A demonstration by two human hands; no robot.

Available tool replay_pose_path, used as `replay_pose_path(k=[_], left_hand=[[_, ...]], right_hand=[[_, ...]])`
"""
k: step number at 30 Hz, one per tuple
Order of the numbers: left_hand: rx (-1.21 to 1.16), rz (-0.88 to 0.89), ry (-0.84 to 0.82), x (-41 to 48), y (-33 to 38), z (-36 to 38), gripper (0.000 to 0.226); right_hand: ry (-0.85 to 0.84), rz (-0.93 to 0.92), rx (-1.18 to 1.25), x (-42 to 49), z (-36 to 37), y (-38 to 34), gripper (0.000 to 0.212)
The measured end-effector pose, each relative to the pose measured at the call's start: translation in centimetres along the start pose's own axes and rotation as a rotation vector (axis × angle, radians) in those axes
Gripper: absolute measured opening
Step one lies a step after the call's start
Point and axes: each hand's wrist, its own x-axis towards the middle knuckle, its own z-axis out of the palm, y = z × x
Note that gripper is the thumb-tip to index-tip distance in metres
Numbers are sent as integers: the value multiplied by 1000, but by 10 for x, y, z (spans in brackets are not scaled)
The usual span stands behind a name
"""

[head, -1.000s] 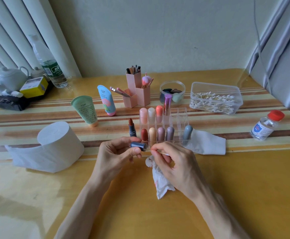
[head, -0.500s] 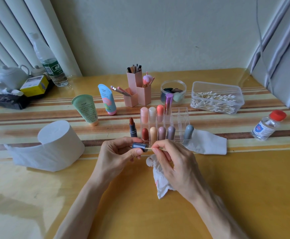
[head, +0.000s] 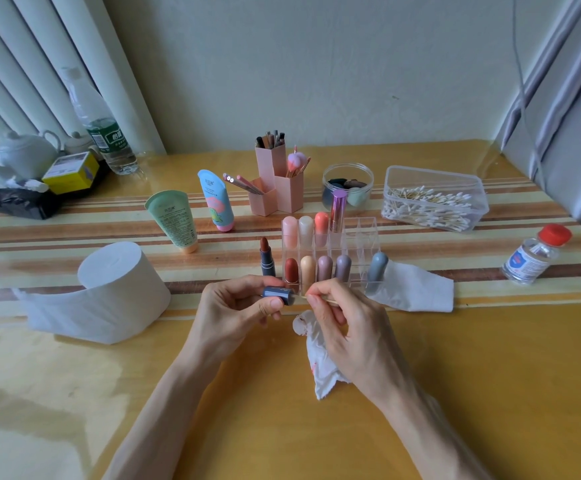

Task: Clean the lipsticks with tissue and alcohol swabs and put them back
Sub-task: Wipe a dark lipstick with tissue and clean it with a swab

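Observation:
My left hand (head: pixel 237 306) grips a grey-blue lipstick cap (head: pixel 278 295), lying sideways with its mouth to the right. My right hand (head: pixel 348 323) pinches a thin cotton swab (head: pixel 330 301) whose tip meets the cap's mouth, and its lower fingers clamp a crumpled, stained tissue (head: pixel 318 358). Just behind my hands stands the clear lipstick organizer (head: pixel 358 244) holding several lipsticks. An uncapped brown-red lipstick (head: pixel 267 259) stands upright to the organizer's left. A grey-blue lipstick (head: pixel 376 270) leans at its right end.
A toilet paper roll (head: pixel 109 292) lies at left, a flat tissue (head: pixel 417 289) at right. Alcohol bottle (head: pixel 535 254) with red cap, box of cotton swabs (head: pixel 434 199), pink brush holders (head: pixel 275 188), clear jar (head: pixel 348 185), two tubes (head: pixel 175 220), water bottle (head: pixel 105 133), teapot (head: pixel 22 154).
The hands stay almost where they were; the swab tip has shifted slightly against the cap's mouth. Nothing else on the table has moved.

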Motion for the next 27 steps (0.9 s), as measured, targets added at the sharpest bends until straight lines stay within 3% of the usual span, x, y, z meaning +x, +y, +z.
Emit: replay_pose_path(k=[7,9,13,16,20,24,27], left_hand=[[-82,-28,28,-2,0,-2,50],[-46,-19,23,-2,-1,-1,46],[-11,-21,-18,-3,-1,0,63],[-3,-18,-30,-3,-2,-1,54],[11,-29,-6,-2,-2,1,33],[-7,-26,6,-3,-2,4,32],[-29,-31,1,-3,-1,4,47]], right_hand=[[-56,-57,51,-1,-1,-4,8],[-27,-91,24,-2,-1,-3,9],[65,-130,-29,-1,-2,-1,16],[74,-98,-52,-2,-1,0,12],[18,-65,-48,-1,0,3,8],[-108,-8,74,-1,-3,7,12],[-118,46,201,2,-13,8,10]])
